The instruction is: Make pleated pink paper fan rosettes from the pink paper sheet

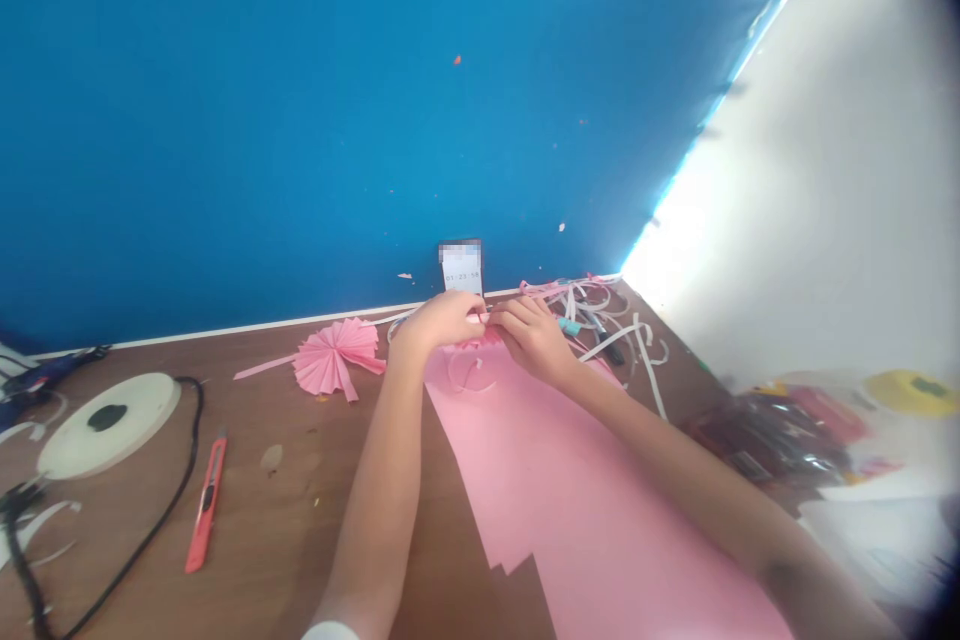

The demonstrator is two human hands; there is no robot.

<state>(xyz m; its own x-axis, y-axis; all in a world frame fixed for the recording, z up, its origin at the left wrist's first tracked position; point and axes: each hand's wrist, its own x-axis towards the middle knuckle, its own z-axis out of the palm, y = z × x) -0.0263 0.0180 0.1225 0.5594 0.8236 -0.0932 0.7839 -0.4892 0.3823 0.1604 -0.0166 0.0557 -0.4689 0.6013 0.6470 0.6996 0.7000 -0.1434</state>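
My left hand (pixel 444 322) and my right hand (pixel 534 338) meet over the far end of a large pink paper sheet (pixel 540 450). Between their closed fingertips is a small bit of pink paper (pixel 484 318), mostly covered by the fingers. Just below hangs or lies a thin curled pink paper strip (pixel 472 386); I cannot tell whether it joins the held piece. To the left of my left hand, a pleated pink paper fan (pixel 334 358) rests on the brown table (pixel 285 530), with narrow strips reaching out from it.
A phone (pixel 462 268) showing a timer leans on the blue wall (pixel 337 120). At left lie a red box cutter (pixel 205 508), a white tape roll (pixel 112 425) and a black cable (pixel 169 510). Tangled white strips (pixel 577 300) and a dark pen-like object (pixel 609 345) are at back right.
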